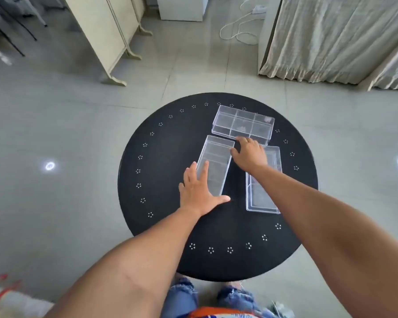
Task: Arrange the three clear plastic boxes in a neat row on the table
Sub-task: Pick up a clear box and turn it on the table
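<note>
Head view: left hand [199, 193] fingers spread flat on left box [214, 166]; right hand [248, 154] fingers curled, touching far box [242, 123].

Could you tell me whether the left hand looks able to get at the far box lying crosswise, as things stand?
Probably not directly. The left hand rests flat on the left box, and the right hand sits just before the far box, across the likeliest path.

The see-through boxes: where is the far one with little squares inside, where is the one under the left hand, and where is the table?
Far box [242, 123], head view, on its divided top.
Left box [216, 164], head view, on its clear top.
Table [161, 157], head view, on bare black surface.
</note>
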Tool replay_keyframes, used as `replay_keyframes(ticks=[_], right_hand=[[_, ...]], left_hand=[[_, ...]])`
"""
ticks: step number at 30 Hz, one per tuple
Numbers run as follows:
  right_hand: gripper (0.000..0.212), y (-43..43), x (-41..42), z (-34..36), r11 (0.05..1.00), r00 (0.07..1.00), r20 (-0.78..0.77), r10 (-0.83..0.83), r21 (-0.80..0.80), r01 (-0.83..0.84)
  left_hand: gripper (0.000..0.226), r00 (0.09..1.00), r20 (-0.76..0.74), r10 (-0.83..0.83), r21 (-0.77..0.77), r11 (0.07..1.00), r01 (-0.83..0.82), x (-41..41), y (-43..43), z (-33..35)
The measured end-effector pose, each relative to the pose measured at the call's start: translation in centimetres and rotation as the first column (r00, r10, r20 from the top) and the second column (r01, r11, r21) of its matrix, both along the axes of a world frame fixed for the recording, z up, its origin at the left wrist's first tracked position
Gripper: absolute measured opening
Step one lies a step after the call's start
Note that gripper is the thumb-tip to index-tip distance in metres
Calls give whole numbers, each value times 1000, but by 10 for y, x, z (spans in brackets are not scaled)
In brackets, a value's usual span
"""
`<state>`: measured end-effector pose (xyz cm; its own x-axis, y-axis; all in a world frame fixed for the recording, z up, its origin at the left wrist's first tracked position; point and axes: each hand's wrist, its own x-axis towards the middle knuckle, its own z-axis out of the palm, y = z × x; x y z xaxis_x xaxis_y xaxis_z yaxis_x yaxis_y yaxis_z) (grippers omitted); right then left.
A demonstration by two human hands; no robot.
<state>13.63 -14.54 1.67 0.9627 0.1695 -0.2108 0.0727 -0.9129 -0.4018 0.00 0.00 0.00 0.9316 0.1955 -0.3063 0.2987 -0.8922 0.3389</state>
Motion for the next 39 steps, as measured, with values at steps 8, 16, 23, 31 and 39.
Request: replay_keyframes(ticks=[8,16,23,31,39], right_hand=[[65,9,13,-9,994,984,-145,106,26,-103],[60,15,24,-9,966,976,-214,-22,248,77],[33,25,32,10,704,933,-359,-21,657,269],[28,27,30,17,702,853,-462,244,691,173],[41,31,26,1,828,900,-431,65,527,193]], left_hand=[[122,983,61,171,-139,977,-162,-11,1,-18],[109,949,78,307,-439,865,-244,-15,24,-13],[66,812,-122,571,-825,397,-403,0,60,16],[69,592,-722,357,-686,-267,-676,-3,90,26],[87,458,-836,303,-540,-308,-783,-1,87,22]])
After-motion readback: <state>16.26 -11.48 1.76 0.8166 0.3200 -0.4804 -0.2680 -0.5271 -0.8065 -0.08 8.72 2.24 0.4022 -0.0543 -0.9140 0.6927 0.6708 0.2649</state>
